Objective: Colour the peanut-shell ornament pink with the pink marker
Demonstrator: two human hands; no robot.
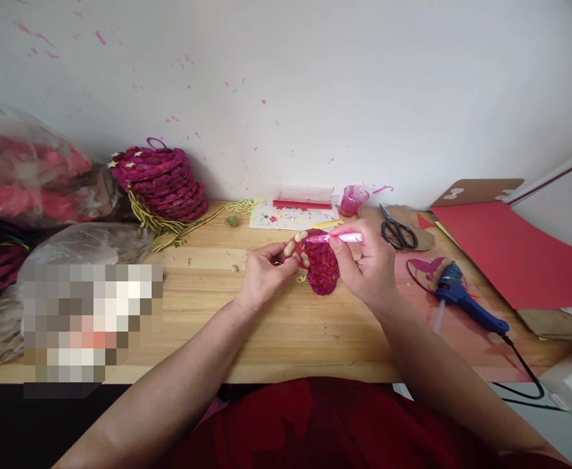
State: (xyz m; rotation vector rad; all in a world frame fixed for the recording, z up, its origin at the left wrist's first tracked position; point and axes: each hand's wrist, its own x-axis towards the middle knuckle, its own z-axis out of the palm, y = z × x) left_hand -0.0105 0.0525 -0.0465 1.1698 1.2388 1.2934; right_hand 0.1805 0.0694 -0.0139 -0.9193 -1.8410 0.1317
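Observation:
Pinched by its left edge in my left hand (265, 272) is a heart-like red decoration (323, 272) covered in peanut shells. Several shells on its left part are bare tan; those on the right look deep magenta and glossy. My right hand (370, 268) is closed around a white marker-like pen (352, 238) stained with pink. The pen's pink tip points left and appears to touch the decoration near its top. My left fingertips behind the piece are partly hidden.
Behind stand a pink-stained cup (353, 200), a sheet with star stickers (293, 218) and a magenta braided bundle (161, 182). Rightward lie black scissors (398, 234), a blue glue gun (466, 303) with its cord, and red card (520, 254). Plastic bags (85, 247) fill the left.

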